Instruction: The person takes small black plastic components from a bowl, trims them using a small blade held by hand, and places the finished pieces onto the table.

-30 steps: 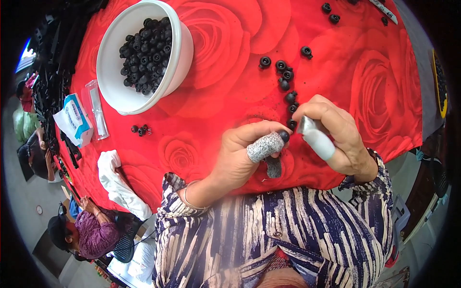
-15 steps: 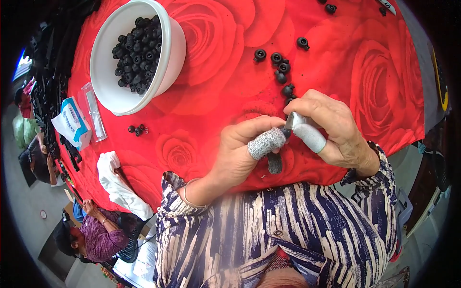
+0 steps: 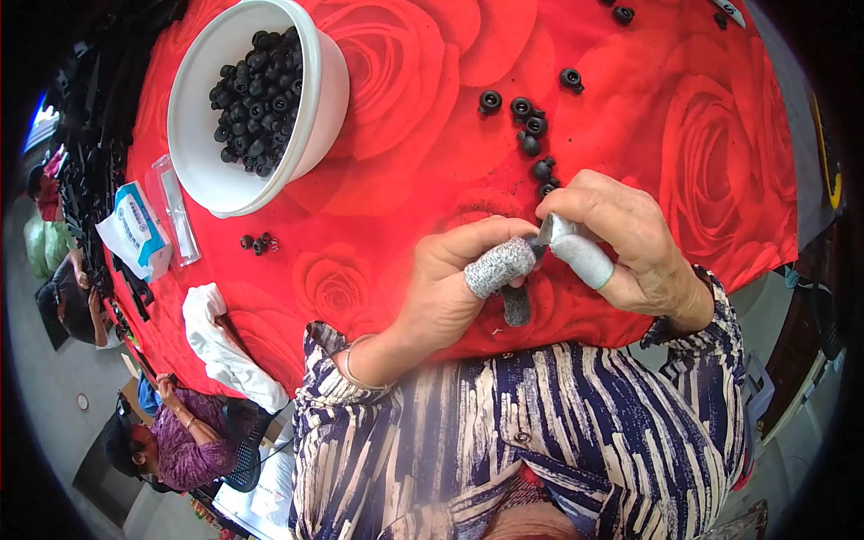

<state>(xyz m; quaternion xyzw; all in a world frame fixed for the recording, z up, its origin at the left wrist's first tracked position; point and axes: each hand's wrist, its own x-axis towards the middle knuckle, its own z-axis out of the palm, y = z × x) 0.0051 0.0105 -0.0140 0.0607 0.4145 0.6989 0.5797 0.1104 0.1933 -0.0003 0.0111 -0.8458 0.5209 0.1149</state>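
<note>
My left hand [image 3: 441,288] is closed, pinching a small black rubber-like piece [image 3: 538,251] between thumb and a finger in a speckled grey finger sleeve. Most of that piece is hidden by the fingertips. Facing it, my right hand [image 3: 625,236] grips a small metal blade [image 3: 545,232] with a white-wrapped end; a pale sleeve covers one of its fingers. The blade's edge is at the black piece, and whether it is cutting I cannot tell. Several similar round black pieces [image 3: 529,142] lie in a loose line just beyond my right hand.
A white tub [image 3: 329,99] of black pieces stands at the far left on the red rose-print tablecloth [image 3: 405,180]. Nearby lie a few small pieces [image 3: 261,243], a tissue box [image 3: 148,234], a clear plastic case [image 3: 178,211] and white cloth [image 3: 225,351]. Another person [image 3: 193,441] sits at left.
Both hands keep their grips at nearly the same place. The blade and right hand have shifted very slightly, and the whole view has moved a little.
</note>
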